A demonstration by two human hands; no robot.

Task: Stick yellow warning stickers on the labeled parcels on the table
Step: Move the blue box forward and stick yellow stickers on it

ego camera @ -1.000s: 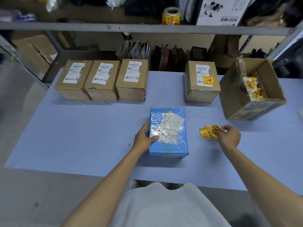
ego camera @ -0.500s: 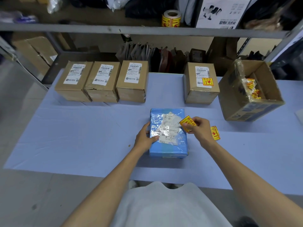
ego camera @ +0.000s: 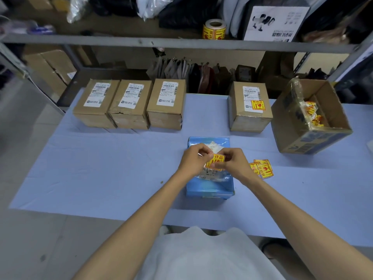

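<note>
Over the blue parcel (ego camera: pixel 210 186), near the front middle of the table (ego camera: pixel 101 168), both hands meet on one yellow sticker (ego camera: pixel 216 160). The left hand (ego camera: pixel 192 160) pinches its left edge and the right hand (ego camera: pixel 234 162) its right edge, fingers curled. The sticker sits just above the parcel's white label. This looks like the peeling step, though whether the backing is off is too small to tell.

A few spare stickers (ego camera: pixel 262 168) lie on the table just right of the parcel. At the back, one brown box (ego camera: pixel 250 110) already carries a sticker beside its label. Three boxes (ego camera: pixel 129 104) in a row to the left carry labels only.

Next, I judge, the sticker must come free of its backing, go down flat by the label without covering the barcode, and be pressed smooth. That leaves four parcels to do, this one included.
</note>
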